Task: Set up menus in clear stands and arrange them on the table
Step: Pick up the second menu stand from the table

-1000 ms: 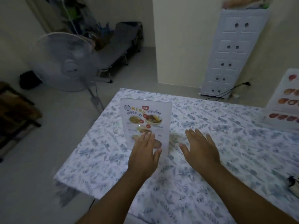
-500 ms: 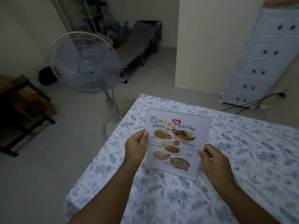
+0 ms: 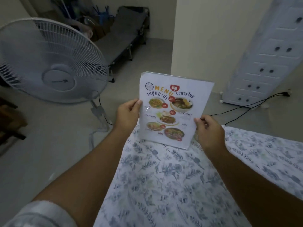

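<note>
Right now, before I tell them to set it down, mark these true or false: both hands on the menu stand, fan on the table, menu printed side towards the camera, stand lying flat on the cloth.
1. Both hands hold the menu stand. True: the left hand grips its left edge, the right hand its right edge.
2. The fan stands on the table. False: it stands on the floor, left of the table.
3. The menu's printed side faces the camera. True.
4. The stand lies flat on the cloth. False: it is held upright, near the table's far corner.
</note>
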